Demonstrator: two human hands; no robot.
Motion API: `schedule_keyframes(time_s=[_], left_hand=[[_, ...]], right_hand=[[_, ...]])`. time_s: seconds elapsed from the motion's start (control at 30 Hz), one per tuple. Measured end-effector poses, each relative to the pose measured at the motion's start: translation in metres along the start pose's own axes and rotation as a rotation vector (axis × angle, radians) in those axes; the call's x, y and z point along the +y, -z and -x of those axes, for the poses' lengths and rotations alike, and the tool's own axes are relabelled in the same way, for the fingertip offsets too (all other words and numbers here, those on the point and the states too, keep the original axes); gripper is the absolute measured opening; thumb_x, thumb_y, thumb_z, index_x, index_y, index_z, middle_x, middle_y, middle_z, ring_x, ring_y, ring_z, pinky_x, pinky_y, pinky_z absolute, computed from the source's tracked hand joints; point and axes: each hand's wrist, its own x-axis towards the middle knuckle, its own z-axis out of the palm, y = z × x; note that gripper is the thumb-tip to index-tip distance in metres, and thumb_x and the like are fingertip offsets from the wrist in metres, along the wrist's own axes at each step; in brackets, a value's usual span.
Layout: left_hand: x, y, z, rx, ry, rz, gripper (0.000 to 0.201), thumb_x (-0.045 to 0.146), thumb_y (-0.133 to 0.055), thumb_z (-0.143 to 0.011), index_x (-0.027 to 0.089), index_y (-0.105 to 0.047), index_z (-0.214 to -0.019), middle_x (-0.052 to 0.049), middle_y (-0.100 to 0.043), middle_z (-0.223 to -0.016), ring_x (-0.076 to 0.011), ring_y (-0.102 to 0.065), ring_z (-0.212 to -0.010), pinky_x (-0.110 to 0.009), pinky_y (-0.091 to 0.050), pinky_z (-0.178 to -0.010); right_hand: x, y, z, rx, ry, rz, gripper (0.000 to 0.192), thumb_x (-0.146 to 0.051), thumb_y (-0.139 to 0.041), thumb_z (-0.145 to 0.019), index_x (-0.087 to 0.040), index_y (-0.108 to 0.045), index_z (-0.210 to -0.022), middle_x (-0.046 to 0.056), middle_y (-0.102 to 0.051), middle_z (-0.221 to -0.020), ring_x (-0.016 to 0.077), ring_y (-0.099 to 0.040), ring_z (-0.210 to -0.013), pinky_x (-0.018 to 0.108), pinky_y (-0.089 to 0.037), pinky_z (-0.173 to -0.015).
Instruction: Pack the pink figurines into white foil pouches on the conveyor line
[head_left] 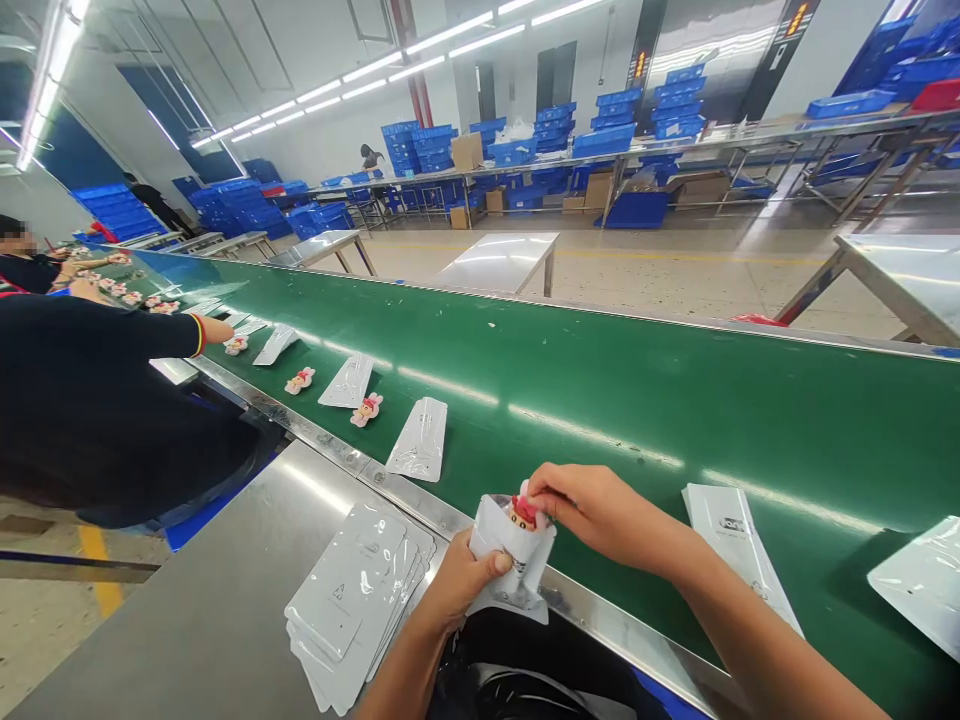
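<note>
Two hands busy on one white pouch (pixel 517 575), held over the near edge of the green belt (pixel 637 380). Clock readings taken from that pouch, 12 pointing straight up the view.

Your left hand (pixel 461 585) grips the pouch from about 8 o'clock, thumb pressed on its front face. Your right hand (pixel 607 510) comes in from 2 o'clock, thumb and fingers pinching the pink top of a small figure (pixel 523 515). The figure sits upright in the pouch mouth, head showing above the rim, lower part hidden inside.

At 9 o'clock, a fanned pouch stack (pixel 360 575) on the metal table (pixel 217 600). At 10 to 11, a loose pouch (pixel 421 440) on the belt; beyond it at 10, a second figure (pixel 367 410) just beside another pouch (pixel 349 382). At 3, a flat printed pouch (pixel 739 545).

Between 9 and 10, a co-worker (pixel 97 400) in a dark top, one arm over the belt; you cannot tell that hand's grip. At 12, well off, a metal bench (pixel 502 260) and blue crates (pixel 555 125).
</note>
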Motion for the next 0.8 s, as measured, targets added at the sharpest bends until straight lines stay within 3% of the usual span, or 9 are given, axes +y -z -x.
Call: schedule_keyframes(time_s=[0.17, 0.3, 0.4, 0.5, 0.57, 0.63, 0.7, 0.77, 0.8], left_hand=[[0.01, -0.004, 0.005, -0.1, -0.031, 0.022, 0.048, 0.045, -0.075, -0.061, 0.011, -0.06, -0.092, -0.003, -0.053, -0.08, -0.0132, -0.045, -0.071, -0.022, -0.034, -0.064], [0.021, -0.008, 0.01, 0.019, -0.085, -0.002, 0.045, 0.044, -0.073, -0.063, 0.012, -0.06, -0.092, -0.001, -0.051, -0.076, -0.0118, -0.044, -0.066, -0.021, -0.034, -0.061], [0.028, -0.015, 0.015, 0.125, -0.142, -0.195, 0.035, 0.037, -0.071, -0.065, 0.014, -0.061, -0.089, 0.0, -0.051, -0.071, -0.0117, -0.043, -0.064, -0.021, -0.034, -0.058], [0.037, -0.02, 0.023, 0.121, -0.207, -0.492, 0.019, 0.032, -0.064, -0.071, 0.015, -0.063, -0.08, 0.0, -0.053, -0.069, -0.0134, -0.045, -0.064, -0.023, -0.035, -0.058], [0.047, -0.011, 0.032, 0.024, -0.244, -0.589, 0.024, 0.034, -0.065, -0.071, 0.018, -0.065, -0.088, -0.002, -0.059, -0.077, -0.0176, -0.051, -0.073, -0.025, -0.039, -0.067], [0.056, 0.013, 0.042, 0.037, -0.289, -0.604, 0.043, 0.041, -0.065, -0.071, 0.021, -0.06, -0.109, -0.005, -0.062, -0.098, -0.0237, -0.053, -0.093, -0.031, -0.04, -0.082], [0.062, 0.051, 0.052, 0.314, -0.324, -0.693, 0.045, 0.044, -0.054, -0.078, 0.022, -0.054, -0.118, -0.008, -0.059, -0.111, -0.026, -0.05, -0.104, -0.036, -0.037, -0.091], [0.064, 0.095, 0.059, 0.74, -0.229, -0.914, 0.041, 0.042, -0.051, -0.08, 0.02, -0.055, -0.114, -0.009, -0.059, -0.108, -0.0256, -0.052, -0.101, -0.038, -0.038, -0.089], [0.062, 0.115, 0.062, 0.851, -0.152, -1.069, 0.042, 0.042, -0.054, -0.077, 0.019, -0.056, -0.112, -0.01, -0.057, -0.11, -0.0268, -0.05, -0.103, -0.039, -0.036, -0.09]], right_hand=[[-0.004, -0.015, -0.006, -0.042, -0.029, 0.113, 0.013, -0.023, -0.041, -0.09, -0.021, -0.053, -0.093, 0.0, -0.064, -0.08, 0.0141, -0.055, -0.071, 0.026, -0.042, -0.062], [-0.013, -0.021, -0.003, -0.033, 0.132, 0.132, 0.027, -0.031, -0.036, -0.094, -0.023, -0.062, -0.088, 0.002, -0.059, -0.116, 0.0188, -0.051, -0.103, 0.036, -0.044, -0.086], [-0.02, -0.033, 0.002, 0.013, 0.171, 0.17, 0.026, -0.043, -0.049, -0.086, -0.024, -0.066, -0.086, 0.001, -0.038, -0.139, 0.0267, -0.036, -0.123, 0.046, -0.036, -0.099], [-0.025, -0.047, 0.006, 0.036, 0.144, 0.174, 0.027, -0.036, -0.046, -0.088, -0.022, -0.067, -0.078, 0.0, -0.032, -0.143, 0.0283, -0.034, -0.126, 0.048, -0.037, -0.101], [-0.025, -0.049, 0.008, 0.031, 0.159, 0.121, 0.029, -0.03, -0.041, -0.09, -0.024, -0.068, -0.08, 0.0, -0.038, -0.139, 0.0261, -0.04, -0.122, 0.045, -0.041, -0.097], [-0.019, -0.043, 0.01, 0.039, 0.153, 0.043, 0.026, -0.032, -0.042, -0.09, -0.027, -0.067, -0.087, 0.002, -0.046, -0.132, 0.0236, -0.052, -0.111, 0.038, -0.049, -0.088], [-0.006, -0.032, 0.011, 0.1, 0.059, -0.003, 0.025, -0.037, -0.044, -0.089, -0.027, -0.067, -0.085, 0.004, -0.057, -0.117, 0.0201, -0.06, -0.091, 0.031, -0.053, -0.073], [0.014, -0.022, 0.01, 0.198, -0.102, 0.053, 0.031, -0.045, -0.044, -0.087, -0.025, -0.064, -0.075, 0.004, -0.063, -0.094, 0.0165, -0.061, -0.069, 0.028, -0.05, -0.056], [0.026, -0.018, 0.009, 0.24, -0.178, 0.108, 0.035, -0.048, -0.043, -0.087, -0.024, -0.061, -0.07, 0.004, -0.062, -0.084, 0.0152, -0.058, -0.061, 0.028, -0.048, -0.051]])
